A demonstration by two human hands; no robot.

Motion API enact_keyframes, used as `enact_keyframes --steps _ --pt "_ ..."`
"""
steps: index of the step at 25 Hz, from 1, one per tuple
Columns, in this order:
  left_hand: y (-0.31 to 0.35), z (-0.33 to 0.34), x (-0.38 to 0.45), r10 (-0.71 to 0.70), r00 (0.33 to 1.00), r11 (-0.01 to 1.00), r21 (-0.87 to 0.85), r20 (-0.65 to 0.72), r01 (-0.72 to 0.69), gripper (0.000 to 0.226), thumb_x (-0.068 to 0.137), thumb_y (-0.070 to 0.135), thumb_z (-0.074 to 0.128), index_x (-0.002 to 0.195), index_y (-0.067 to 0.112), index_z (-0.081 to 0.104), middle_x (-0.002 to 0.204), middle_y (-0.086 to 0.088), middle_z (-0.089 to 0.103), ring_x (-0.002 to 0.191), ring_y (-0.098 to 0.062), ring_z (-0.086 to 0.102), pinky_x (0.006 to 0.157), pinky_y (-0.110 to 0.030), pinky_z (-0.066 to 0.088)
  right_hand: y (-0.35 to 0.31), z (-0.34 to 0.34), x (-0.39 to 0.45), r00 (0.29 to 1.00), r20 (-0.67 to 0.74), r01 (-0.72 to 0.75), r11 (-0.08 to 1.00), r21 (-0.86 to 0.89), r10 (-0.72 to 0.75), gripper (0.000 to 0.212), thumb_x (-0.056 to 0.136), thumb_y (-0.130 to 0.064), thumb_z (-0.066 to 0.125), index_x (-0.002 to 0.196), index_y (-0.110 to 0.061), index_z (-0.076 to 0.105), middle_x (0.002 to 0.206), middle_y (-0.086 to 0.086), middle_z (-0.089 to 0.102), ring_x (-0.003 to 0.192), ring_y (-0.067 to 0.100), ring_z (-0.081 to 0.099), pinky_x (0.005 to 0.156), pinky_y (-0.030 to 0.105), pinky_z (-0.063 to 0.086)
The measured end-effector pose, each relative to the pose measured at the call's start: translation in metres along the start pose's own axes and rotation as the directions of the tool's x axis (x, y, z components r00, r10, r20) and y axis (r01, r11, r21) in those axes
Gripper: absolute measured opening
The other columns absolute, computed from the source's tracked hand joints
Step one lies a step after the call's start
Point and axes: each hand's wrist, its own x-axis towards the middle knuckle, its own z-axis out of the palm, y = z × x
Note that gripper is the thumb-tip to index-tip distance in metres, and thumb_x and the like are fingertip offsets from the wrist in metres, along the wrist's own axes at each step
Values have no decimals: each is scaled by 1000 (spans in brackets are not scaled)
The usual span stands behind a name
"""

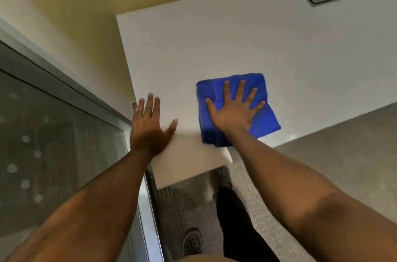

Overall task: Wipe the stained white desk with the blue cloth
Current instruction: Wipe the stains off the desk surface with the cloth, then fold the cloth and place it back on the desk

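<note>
Blue cloth (238, 109) is lying folded near the desk's (279, 47) near corner, the right hand (233, 111) pressing flat on it, fingers spread, gripping nothing. Left hand (150, 128) is hovering open and empty by the edge. No stains are showing; wiping seems midway, the far desk probably still left.

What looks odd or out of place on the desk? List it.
Nothing stands out. The cloth lies folded near the front edge of the desk under the flat right hand. The left hand is open by the left corner. No stain, spill or damage shows.
</note>
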Motion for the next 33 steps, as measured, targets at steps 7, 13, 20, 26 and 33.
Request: enact_keyframes --steps 7,13,20,26,33 --pt "9 -11 1 -137 982 991 17 132 136 92 85 80 19 155 27 -7 164 6 -13 150 -17 -13 119 -42 9 -50 -9 13 975 68 212 977 10 -212 88 78 -81 24 150 -32 12 161 13 3 144 47 -3 106 74 -1" --pt "23 -27 14 -236 951 972 37 197 234 73 96 60 30 155 20 13 165 -3 2 151 -22 1 122 -44 7 -24 -38 21 917 219 316 942 111 -334 86 82 -79 23 149 -36 -11 162 9 -7 146 42 -3 110 68 3" --pt "69 -60 41 -509 844 747 -400 170 531 56 90 46 62 131 9 54 131 -11 60 111 -23 59 90 -37 49 24 -67 40 990 -56 138 944 299 -127 60 83 -40 62 134 -15 42 128 9 57 114 28 55 96 41 43" --pt "125 -53 32 -630 678 531 -426 380 732 68 77 57 73 123 12 51 115 -8 63 101 -27 63 87 -40 53 38 -77 52 974 225 -56 954 294 -13 22 84 -34 59 92 -13 56 91 5 62 79 22 55 66 35 48" --pt "137 -54 41 -538 777 591 -510 328 625 49 88 32 70 127 15 46 110 -6 64 88 -21 62 79 -34 54 34 -87 62 952 296 -69 882 466 -82 12 85 -15 53 94 -16 45 78 0 56 67 19 56 53 26 43"
